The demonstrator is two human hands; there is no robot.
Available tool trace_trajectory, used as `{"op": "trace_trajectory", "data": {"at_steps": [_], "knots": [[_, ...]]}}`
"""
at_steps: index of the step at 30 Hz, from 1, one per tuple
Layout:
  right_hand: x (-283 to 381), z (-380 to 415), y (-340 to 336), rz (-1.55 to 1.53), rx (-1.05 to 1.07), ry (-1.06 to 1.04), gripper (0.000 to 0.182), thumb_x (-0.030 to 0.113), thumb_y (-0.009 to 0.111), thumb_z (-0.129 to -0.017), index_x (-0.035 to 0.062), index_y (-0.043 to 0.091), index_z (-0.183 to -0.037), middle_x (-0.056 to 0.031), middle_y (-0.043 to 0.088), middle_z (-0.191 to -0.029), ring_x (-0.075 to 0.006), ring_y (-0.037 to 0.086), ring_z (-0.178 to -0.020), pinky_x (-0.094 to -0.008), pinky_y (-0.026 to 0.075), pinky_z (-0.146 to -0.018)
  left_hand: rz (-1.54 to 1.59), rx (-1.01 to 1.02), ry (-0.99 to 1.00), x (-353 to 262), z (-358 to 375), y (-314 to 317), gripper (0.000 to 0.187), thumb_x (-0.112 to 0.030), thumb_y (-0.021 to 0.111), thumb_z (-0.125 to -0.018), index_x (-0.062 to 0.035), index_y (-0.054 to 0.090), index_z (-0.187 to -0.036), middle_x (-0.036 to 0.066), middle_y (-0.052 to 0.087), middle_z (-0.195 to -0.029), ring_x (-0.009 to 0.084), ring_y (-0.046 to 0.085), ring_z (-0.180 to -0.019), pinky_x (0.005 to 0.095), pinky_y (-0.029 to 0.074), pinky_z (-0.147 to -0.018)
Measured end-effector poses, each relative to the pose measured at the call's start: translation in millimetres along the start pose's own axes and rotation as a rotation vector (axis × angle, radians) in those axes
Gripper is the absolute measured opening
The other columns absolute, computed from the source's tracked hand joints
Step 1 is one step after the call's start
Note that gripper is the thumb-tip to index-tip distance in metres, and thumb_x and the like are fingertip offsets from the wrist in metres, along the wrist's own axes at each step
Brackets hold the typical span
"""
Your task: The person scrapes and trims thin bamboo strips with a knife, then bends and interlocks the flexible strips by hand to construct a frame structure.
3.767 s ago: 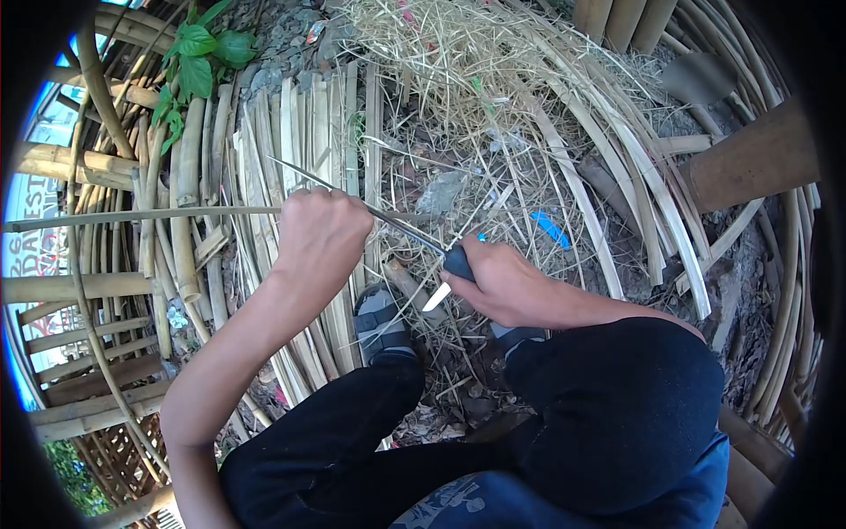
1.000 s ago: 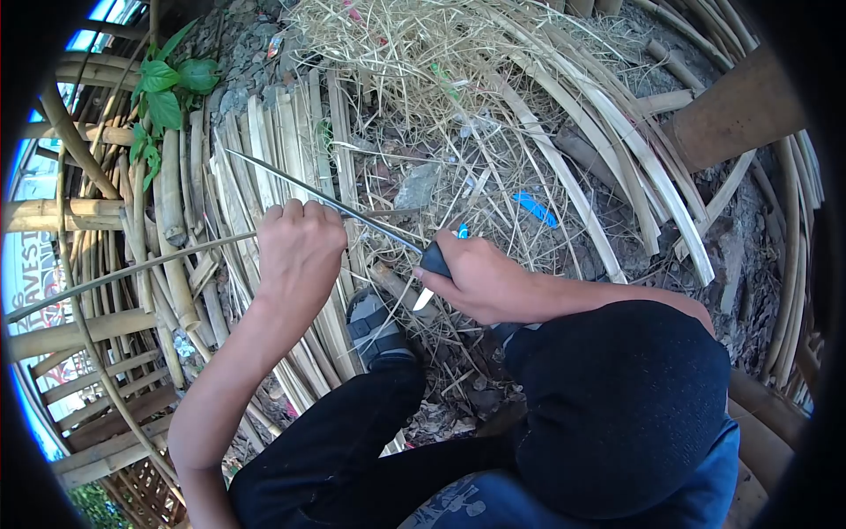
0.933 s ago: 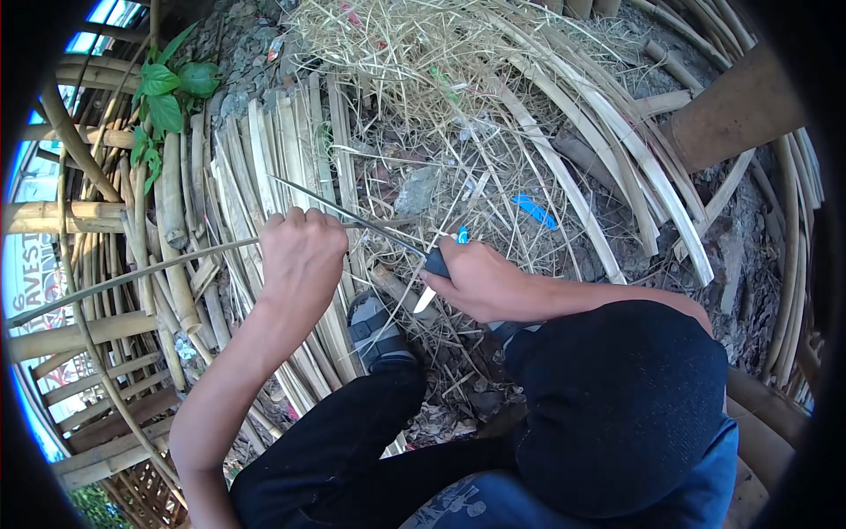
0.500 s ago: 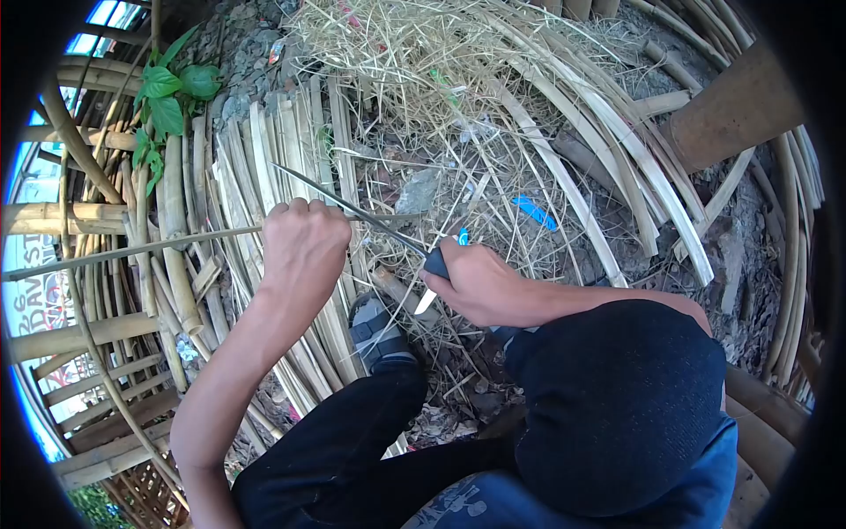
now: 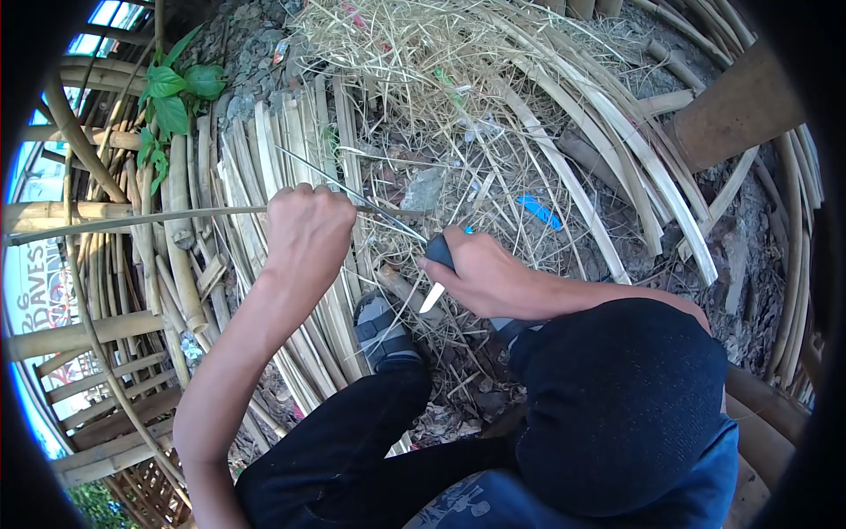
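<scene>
My left hand [image 5: 313, 225] is closed in a fist, back of the hand up, around a long thin bamboo strip [image 5: 194, 214]. The strip runs out to the far left and shows a short end on the right of the fist. In my right hand [image 5: 485, 275] is the black handle of a knife [image 5: 440, 254]. Its long narrow blade points up and left, crossing the strip just right of my left fist, with the tip beyond the knuckles. Right below the handle shows a pale pointed sliver [image 5: 432, 298].
Split bamboo strips [image 5: 304, 339] lie under my left arm, and more strips [image 5: 608, 132] curve at upper right. Dry straw shavings [image 5: 397, 53] are heaped at the top. A bamboo fence [image 5: 97, 335] stands left, a thick bamboo pole [image 5: 740, 110] right. A sandalled foot [image 5: 383, 326] rests below.
The strip's far left end has risen in the view. The knife has shifted slightly upward, its tip farther above my left knuckles. Both hands keep their grip.
</scene>
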State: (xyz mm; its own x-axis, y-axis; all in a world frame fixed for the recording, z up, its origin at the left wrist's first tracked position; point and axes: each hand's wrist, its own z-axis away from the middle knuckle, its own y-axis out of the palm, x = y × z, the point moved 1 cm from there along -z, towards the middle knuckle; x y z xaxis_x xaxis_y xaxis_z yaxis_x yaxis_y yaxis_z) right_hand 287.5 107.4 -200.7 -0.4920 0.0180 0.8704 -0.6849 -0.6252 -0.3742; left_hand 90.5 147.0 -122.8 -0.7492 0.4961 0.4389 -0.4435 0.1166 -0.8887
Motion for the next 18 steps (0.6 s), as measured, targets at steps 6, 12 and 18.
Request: {"op": "trace_trajectory", "data": {"at_steps": [6,12,18], "knots": [[-20,-4,11,0.099,-0.071,-0.123,0.041,0.026,0.056,-0.093,-0.0131,0.045,-0.087,-0.0228,0.055,-0.055,-0.0409,0.06,-0.053,-0.0451,0.047,-0.051,-0.019,0.001,-0.011,1,-3,3,0.003,-0.001,0.057,-0.062,-0.003,0.059,-0.061,0.014,0.061,-0.065,0.0265,0.062,-0.065,0.038,0.049,-0.059],[2,0,-4,0.092,-0.029,-0.072,0.041,0.026,0.054,-0.093,-0.0137,0.048,-0.094,-0.0301,0.061,-0.073,-0.0465,0.064,-0.069,-0.0479,0.052,-0.06,-0.008,0.02,-0.014,4,-6,1,0.004,0.0,0.057,-0.062,-0.0035,0.06,-0.062,0.014,0.062,-0.065,0.026,0.062,-0.065,0.0378,0.049,-0.06],[-29,-3,7,0.031,0.098,0.109,0.039,0.027,0.051,-0.095,-0.0126,0.049,-0.092,-0.0246,0.06,-0.067,-0.0381,0.064,-0.06,-0.044,0.051,-0.057,-0.03,0.058,-0.012,1,-5,1,0.005,0.0,0.058,-0.062,-0.0042,0.06,-0.061,0.013,0.061,-0.062,0.0248,0.062,-0.061,0.036,0.048,-0.058]]}}
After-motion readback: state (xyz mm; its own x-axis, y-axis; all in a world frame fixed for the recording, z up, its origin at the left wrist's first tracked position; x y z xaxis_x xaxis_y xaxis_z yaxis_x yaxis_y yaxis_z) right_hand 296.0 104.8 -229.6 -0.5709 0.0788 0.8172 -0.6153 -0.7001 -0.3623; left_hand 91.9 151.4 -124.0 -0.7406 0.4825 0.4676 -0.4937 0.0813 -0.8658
